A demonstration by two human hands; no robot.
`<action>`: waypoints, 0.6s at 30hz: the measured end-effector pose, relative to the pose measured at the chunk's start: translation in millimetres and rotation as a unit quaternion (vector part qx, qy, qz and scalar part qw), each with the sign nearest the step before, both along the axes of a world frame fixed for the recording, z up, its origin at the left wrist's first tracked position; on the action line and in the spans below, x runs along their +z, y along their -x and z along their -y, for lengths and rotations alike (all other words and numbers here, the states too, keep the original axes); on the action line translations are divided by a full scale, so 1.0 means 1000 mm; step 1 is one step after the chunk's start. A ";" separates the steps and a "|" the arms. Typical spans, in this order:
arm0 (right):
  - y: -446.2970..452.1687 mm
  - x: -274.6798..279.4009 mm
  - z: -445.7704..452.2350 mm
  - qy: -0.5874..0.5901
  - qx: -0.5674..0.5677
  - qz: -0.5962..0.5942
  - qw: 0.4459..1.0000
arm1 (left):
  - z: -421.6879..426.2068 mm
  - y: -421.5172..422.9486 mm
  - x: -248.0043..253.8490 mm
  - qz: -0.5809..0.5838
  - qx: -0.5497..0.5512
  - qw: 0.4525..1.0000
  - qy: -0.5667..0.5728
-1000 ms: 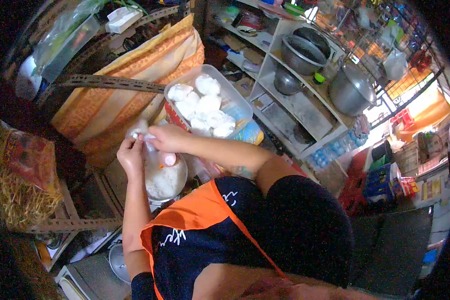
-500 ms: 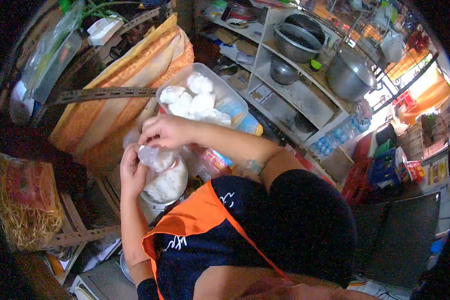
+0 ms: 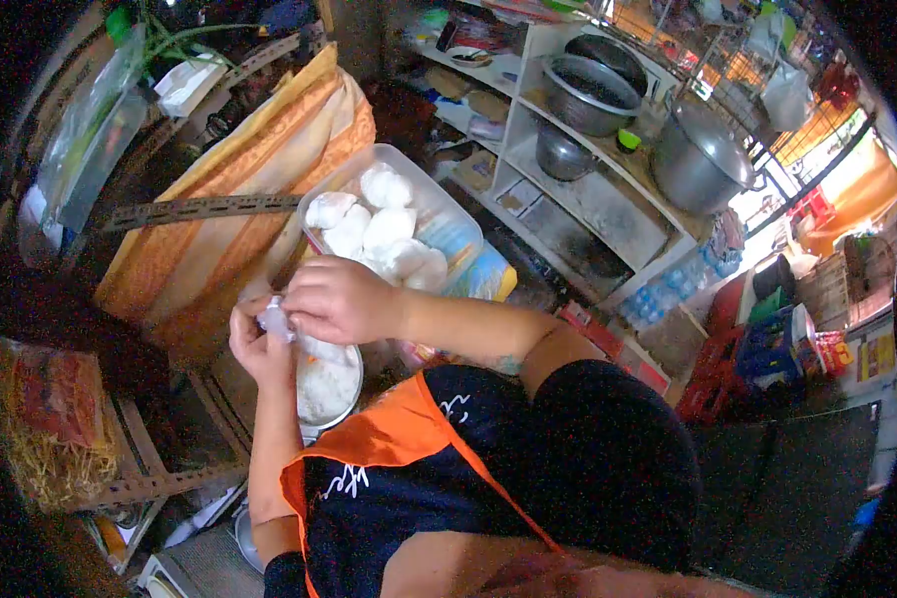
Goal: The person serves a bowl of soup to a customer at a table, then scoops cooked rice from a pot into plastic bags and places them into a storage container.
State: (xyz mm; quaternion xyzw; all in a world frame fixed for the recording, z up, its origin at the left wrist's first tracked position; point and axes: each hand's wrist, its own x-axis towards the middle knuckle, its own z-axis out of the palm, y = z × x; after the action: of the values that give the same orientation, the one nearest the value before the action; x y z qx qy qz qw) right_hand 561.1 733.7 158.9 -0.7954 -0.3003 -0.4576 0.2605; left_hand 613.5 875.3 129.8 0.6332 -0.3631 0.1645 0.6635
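Observation:
Both hands meet at a small translucent plastic bag [image 3: 276, 321], held above a round metal pot [image 3: 357, 399]. My left hand [image 3: 259, 341] pinches the bag from the left. My right hand [image 3: 341, 299] is closed at the bag's other side, its fingertips partly hidden. White, rice-like food [image 3: 325, 387] fills the pot, with a small orange fleck near its top. Just beyond my right hand, a clear plastic tub [image 3: 468, 214] holds several white bundles [image 3: 389, 229] that look bagged.
An orange striped cloth [image 3: 239, 169] stands behind a slotted metal bar [image 3: 199, 210] at the left. White shelves [image 3: 588, 199] at the back right carry metal pots, including a large lidded pot [image 3: 703, 159]. A straw broom [image 3: 65, 463] is at the left edge.
My right hand has come down and right, with its fingers closer to the bag. The bag looks more gathered between the hands. The view has shifted slightly.

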 end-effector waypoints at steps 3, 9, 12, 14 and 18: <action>-0.002 0.002 0.021 -0.103 0.060 -0.165 0.979 | 0.006 0.002 0.004 0.002 -0.004 1.000 0.012; 0.008 -0.004 0.058 0.098 0.033 -0.093 0.990 | 0.028 0.008 -0.007 -0.079 -0.021 0.990 -0.119; 0.008 -0.015 0.066 0.081 0.043 -0.111 0.990 | 0.040 0.019 -0.008 -0.079 -0.026 0.986 -0.146; 0.008 -0.023 0.070 0.032 0.056 -0.115 0.991 | 0.047 0.023 -0.010 -0.080 -0.030 0.984 -0.155; 0.003 -0.040 0.078 -0.165 0.057 -0.243 0.954 | 0.056 0.017 -0.029 -0.060 -0.031 0.987 -0.147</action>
State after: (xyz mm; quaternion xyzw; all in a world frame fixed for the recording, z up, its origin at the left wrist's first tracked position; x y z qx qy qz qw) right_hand 558.5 656.0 118.6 -0.8099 -0.1937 -0.2783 0.4787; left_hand 596.4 819.5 100.4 0.7212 -0.3623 0.0499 0.5883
